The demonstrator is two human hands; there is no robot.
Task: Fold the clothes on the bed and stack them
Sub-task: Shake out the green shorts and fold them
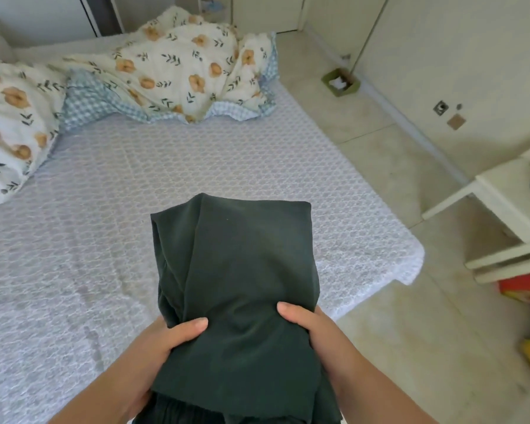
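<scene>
We grip the dark green garment (236, 289) above the bed (104, 209), left hand (166, 338) and right hand (306, 325) pinching its sides, green bin (341, 82) holding white scraps on the floor.

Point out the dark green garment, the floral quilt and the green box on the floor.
dark green garment (245, 270), head view, middle of the folded cloth.
floral quilt (178, 65), head view, its crumpled white top side.
green box (341, 84), head view, its near wall.
</scene>
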